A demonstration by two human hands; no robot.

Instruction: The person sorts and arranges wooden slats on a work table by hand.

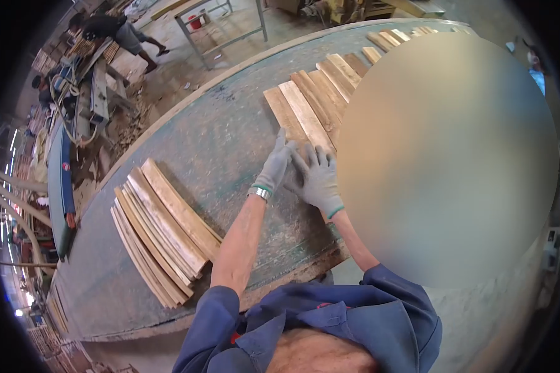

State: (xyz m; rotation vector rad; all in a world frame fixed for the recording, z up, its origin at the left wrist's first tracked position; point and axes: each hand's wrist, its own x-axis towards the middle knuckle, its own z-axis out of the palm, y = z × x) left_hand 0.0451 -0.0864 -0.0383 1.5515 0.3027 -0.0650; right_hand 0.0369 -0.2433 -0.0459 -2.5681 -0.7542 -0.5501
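Both hands wear grey gloves with green cuffs. My left hand [275, 163] is at the near left edge of a row of wooden slats [306, 113], its fingers stretched towards the leftmost slat. My right hand [318, 177] lies over the near ends of these slats, fingers spread. The hands are close together, and no slat is plainly gripped. To the left, a second group of slats [162, 224] lies side by side on the worn grey-green table [224, 155]. A metal watch is on my left wrist.
More slats [389, 38] continue to the far end of the table. A large blurred patch hides the right side. A person [121, 34] bends over at the back left, near machines [99, 93]. A metal frame [221, 46] stands beyond the table.
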